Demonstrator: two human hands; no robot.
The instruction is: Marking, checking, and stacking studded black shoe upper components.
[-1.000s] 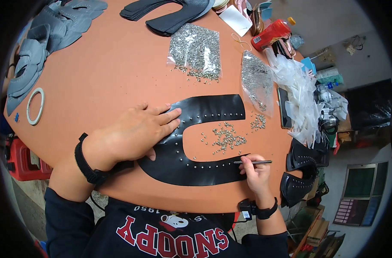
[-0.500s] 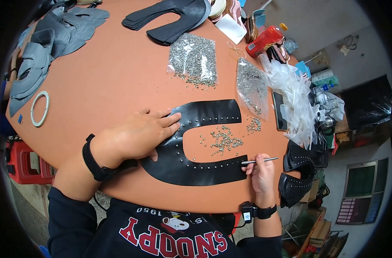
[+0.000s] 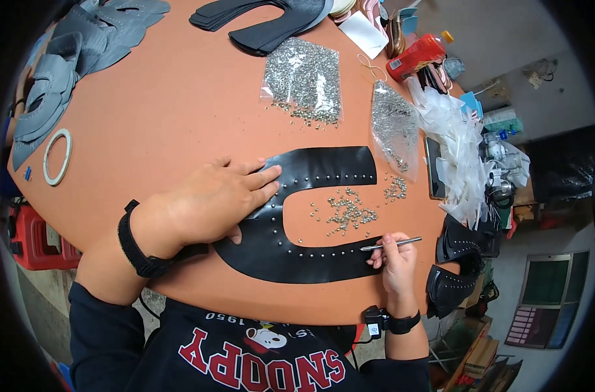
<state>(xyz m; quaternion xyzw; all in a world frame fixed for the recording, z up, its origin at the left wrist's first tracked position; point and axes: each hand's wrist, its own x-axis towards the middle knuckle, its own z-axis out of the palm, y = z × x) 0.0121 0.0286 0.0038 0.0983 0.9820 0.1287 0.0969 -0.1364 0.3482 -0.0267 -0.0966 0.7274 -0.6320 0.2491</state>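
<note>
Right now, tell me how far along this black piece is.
Done: small studs dot the inner edge of the black U-shaped piece. In hand: the left hand presses it flat; the right hand holds a thin metal tool at the lower arm's end. Left: loose studs lie unplaced in the opening.

A left hand (image 3: pixel 215 199) presses flat on a black U-shaped leather piece (image 3: pixel 297 215) lying on an orange table (image 3: pixel 160 111), while the right hand (image 3: pixel 394 258) holds metal tweezers (image 3: pixel 390 244) at the studded lower arm. Loose silver studs (image 3: pixel 346 210) lie scattered inside the U, with two clear bags of studs (image 3: pixel 304 78) beyond.
</note>
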